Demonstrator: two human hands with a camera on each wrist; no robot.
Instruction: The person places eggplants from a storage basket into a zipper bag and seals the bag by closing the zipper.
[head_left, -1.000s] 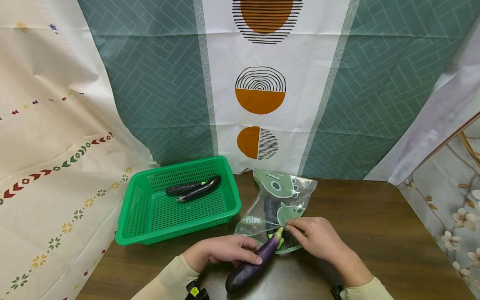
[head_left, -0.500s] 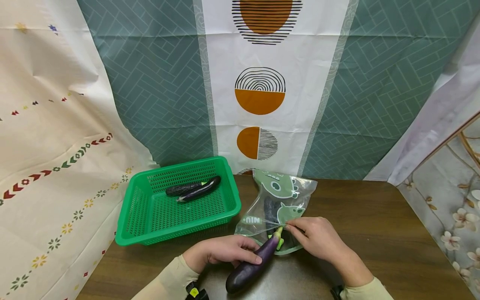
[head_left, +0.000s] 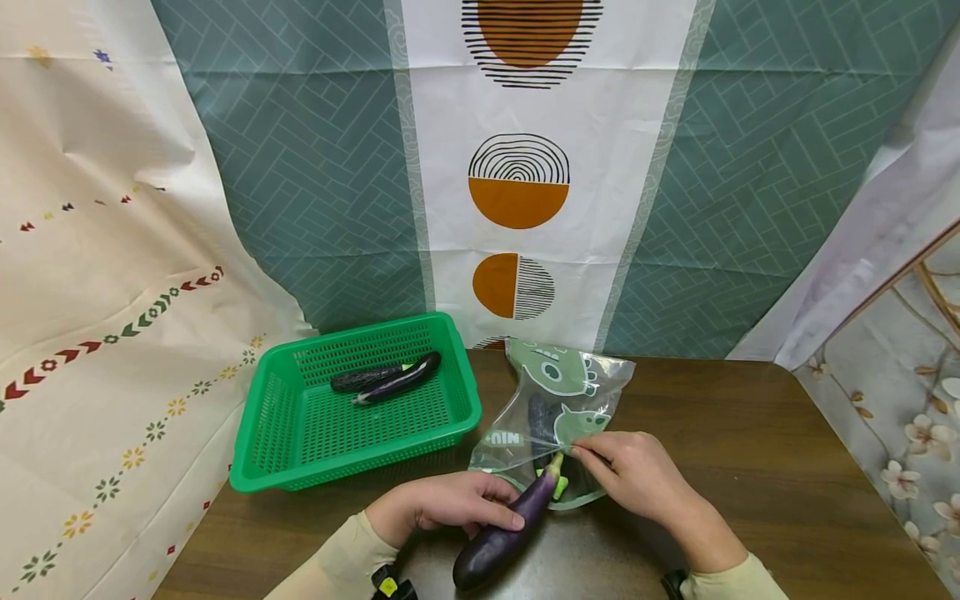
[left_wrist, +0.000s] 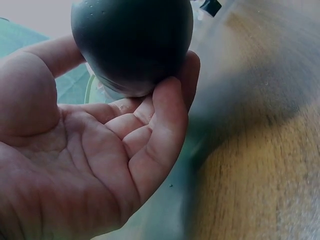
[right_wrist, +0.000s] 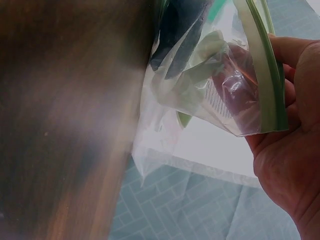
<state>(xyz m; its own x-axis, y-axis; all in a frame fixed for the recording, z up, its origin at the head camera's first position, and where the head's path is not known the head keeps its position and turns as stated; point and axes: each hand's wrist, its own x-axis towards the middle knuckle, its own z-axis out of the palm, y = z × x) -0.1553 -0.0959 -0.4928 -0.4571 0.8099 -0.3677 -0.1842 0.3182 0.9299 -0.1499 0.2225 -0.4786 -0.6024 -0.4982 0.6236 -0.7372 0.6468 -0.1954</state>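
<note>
My left hand (head_left: 457, 504) grips a long purple eggplant (head_left: 495, 550), its stem end pointing up and right at the mouth of a clear zip bag (head_left: 498, 458) with green animal prints. In the left wrist view the eggplant's rounded end (left_wrist: 132, 40) rises above the curled fingers. My right hand (head_left: 633, 475) pinches the bag's mouth edge. The right wrist view has the green zip strip (right_wrist: 267, 65) at the fingers. Inside the bag lies a dark, bumpy, cucumber-like vegetable (head_left: 540, 417). Whether the eggplant's tip is inside the bag, I cannot tell.
A green perforated basket (head_left: 375, 450) stands on the wooden table (head_left: 712, 433) to the left. It holds a dark bumpy vegetable (head_left: 360, 379) and a smaller eggplant (head_left: 405, 379) lying against each other. A patterned cloth (head_left: 337, 167) hangs behind the table.
</note>
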